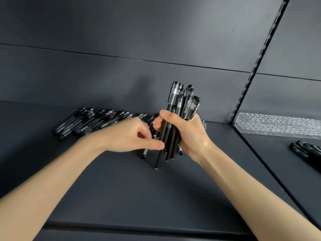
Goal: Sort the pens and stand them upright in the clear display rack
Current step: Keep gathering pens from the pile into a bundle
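Both forearms enter from the bottom edge and converge over the dark shelf (139,197). The left forearm (52,180) and the right forearm (251,181) are the items nearest the camera.

Left section: a loose pile of pens (86,121) lies flat on the shelf against the back panel (121,75). Neither hand touches it.

Centre section: the left hand (133,136) is at the lower part of the bundle of pens (180,105). Its fingers are curled and its thumb reaches the barrels. Motion blur prevents confirmation that its grip has hold of a pen, so its state cannot be told. The right hand (189,134) holds the bundle near upright, caps up, above the shelf. Its grip is fully closed round the barrels, with the thumb across the front. Barrel ends project below the fist at uneven heights, and one pen sits well lower than the others.

Right section: the clear display rack (278,126) lies on the adjoining shelf, past the slotted upright (251,75) and well apart from both hands. No pen stands in the visible part of the rack. A second group of pens (307,152) lies flat in front of it at the frame edge.

Status, as a judgement: the work is at the gathering and sorting step. Loading of the rack appears not to have begun. Remaining work:
- carry the bundle to the rack;
- stand each pen upright in it;
- clear the left pile and the right group.
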A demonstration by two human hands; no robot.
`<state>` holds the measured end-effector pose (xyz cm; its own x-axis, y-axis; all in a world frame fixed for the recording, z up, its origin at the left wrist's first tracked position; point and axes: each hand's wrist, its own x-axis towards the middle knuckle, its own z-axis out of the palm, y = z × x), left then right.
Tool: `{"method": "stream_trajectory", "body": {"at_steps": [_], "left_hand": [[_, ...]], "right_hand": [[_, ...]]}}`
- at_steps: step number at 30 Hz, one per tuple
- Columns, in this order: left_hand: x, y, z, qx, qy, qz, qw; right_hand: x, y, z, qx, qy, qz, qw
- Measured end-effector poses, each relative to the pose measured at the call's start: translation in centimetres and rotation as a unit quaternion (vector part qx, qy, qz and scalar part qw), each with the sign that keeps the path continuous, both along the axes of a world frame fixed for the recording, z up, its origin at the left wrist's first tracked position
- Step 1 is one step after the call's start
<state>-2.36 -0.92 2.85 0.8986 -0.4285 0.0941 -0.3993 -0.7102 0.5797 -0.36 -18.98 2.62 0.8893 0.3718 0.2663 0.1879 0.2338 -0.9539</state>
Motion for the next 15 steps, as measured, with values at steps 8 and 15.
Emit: {"method": "stream_trajectory", "body": {"at_steps": [8, 15], "left_hand": [[-1.2, -2.0, 1.5, -0.297, -0.013, 0.009, 0.955], [-1.2, -4.6, 2.4, -0.336, 0.019, -0.036, 0.941]], "right_hand": [[-1.9, -0.2, -1.7, -0.092, -0.067, 0.049, 0.992], [-2.3, -0.6, -3.0, -0.158, -0.030, 0.097, 0.982]]}}
